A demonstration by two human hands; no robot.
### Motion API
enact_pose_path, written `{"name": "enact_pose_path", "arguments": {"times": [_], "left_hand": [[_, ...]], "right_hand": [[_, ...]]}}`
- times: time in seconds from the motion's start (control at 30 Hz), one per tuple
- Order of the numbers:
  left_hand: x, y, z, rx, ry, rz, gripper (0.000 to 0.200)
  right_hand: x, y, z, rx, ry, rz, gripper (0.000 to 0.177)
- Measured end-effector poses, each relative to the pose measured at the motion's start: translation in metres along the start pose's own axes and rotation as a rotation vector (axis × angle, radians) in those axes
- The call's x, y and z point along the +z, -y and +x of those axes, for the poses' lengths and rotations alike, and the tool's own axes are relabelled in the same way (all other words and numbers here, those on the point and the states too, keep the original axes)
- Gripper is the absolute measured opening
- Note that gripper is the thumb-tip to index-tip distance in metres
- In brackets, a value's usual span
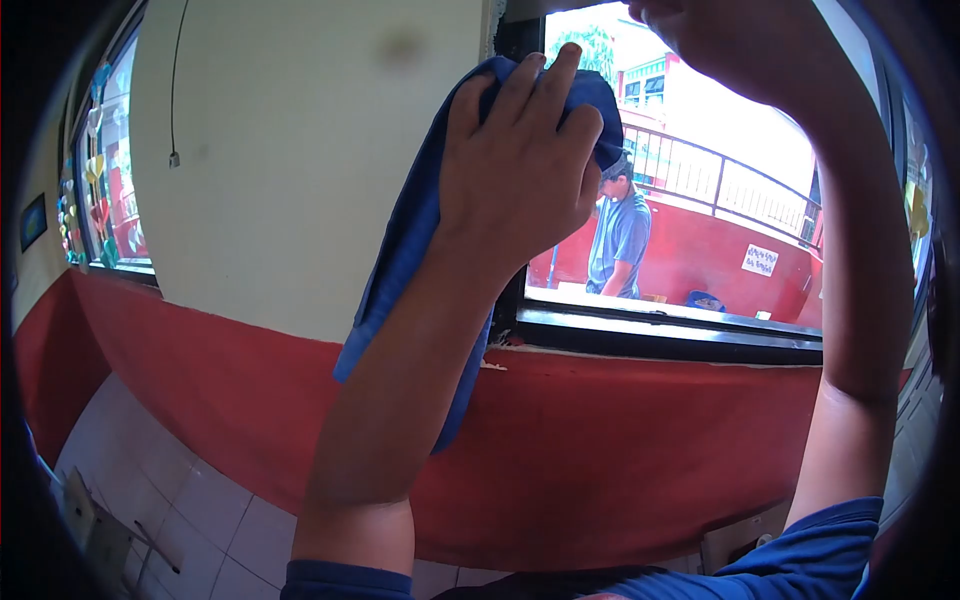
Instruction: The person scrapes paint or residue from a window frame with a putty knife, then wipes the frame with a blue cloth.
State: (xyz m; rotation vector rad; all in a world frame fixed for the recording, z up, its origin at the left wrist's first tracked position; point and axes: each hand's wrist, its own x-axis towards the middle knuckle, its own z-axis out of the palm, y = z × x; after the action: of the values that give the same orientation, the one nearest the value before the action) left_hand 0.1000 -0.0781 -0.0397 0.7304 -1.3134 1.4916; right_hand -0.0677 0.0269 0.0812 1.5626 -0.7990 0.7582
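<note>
A blue cloth (pixel 405 255) hangs down from under my left hand (pixel 520 160), which presses it near the upper left side of the black window frame (pixel 508 300). The fingers bend over the cloth, and its lower end drapes behind my forearm. Up at the top right, my right hand (pixel 675 25) is raised in front of the bright window opening. Its fingertips are cut off by the top edge of the view, so what they hold or touch is hidden.
Outside the window stands a person (pixel 620 235) in a blue shirt, near a railing (pixel 718 185) and a red wall (pixel 690 245). A cord (pixel 175 90) hangs on the pale wall (pixel 290 160). Another window (pixel 120 170) with hanging decorations is at the left. Tiled floor (pixel 215 510) lies below.
</note>
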Motion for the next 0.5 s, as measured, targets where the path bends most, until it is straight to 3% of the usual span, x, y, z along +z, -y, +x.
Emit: {"name": "enact_pose_path", "arguments": {"times": [0.13, 0.23, 0.5], "left_hand": [[-0.001, -0.002, 0.000, -0.011, 0.007, -0.010, 0.010], [-0.001, 0.000, 0.000, -0.002, 0.010, -0.007, 0.011], [-0.001, 0.000, 0.000, 0.010, 0.007, 0.004, 0.011]], "right_hand": [[0.004, -0.011, 0.008, 0.026, 0.062, 0.033, 0.029], [-0.002, 0.007, -0.006, -0.032, -0.071, -0.011, 0.029], [0.000, 0.013, -0.004, 0.013, -0.034, -0.010, 0.031]]}}
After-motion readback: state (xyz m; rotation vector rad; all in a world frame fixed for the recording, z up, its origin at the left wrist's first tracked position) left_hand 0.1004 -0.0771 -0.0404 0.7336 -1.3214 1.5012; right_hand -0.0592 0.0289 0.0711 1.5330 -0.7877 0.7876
